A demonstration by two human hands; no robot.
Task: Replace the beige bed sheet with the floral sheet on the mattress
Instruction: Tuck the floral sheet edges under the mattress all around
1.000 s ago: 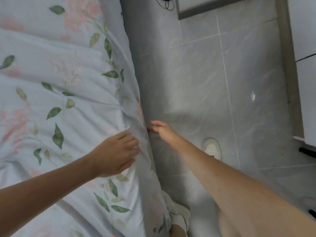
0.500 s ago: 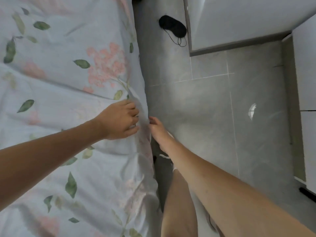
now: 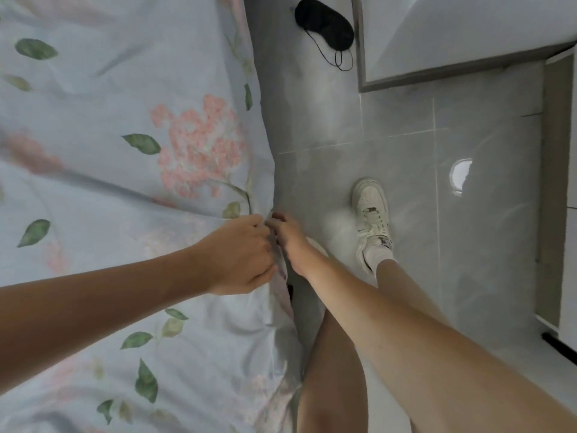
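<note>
The floral sheet (image 3: pixel 131 170), pale blue with pink flowers and green leaves, covers the mattress on the left side of the head view. Its right edge hangs down toward the floor. My left hand (image 3: pixel 240 254) grips a fold of the sheet at that edge, fingers curled into the cloth. My right hand (image 3: pixel 288 235) sits just beside it over the side of the bed, fingertips pinching the sheet's edge. The two hands touch. No beige sheet is in view.
Grey tiled floor (image 3: pixel 343 135) runs along the bed's right side. My legs and a white sneaker (image 3: pixel 371 214) stand there. A black eye mask (image 3: pixel 324 25) lies on the floor at the top. White furniture (image 3: pixel 468 29) stands at the upper right.
Both hands have slid along the sheet's edge and come together. My left hand's fingers have curled into the cloth. My right foot has stepped forward.
</note>
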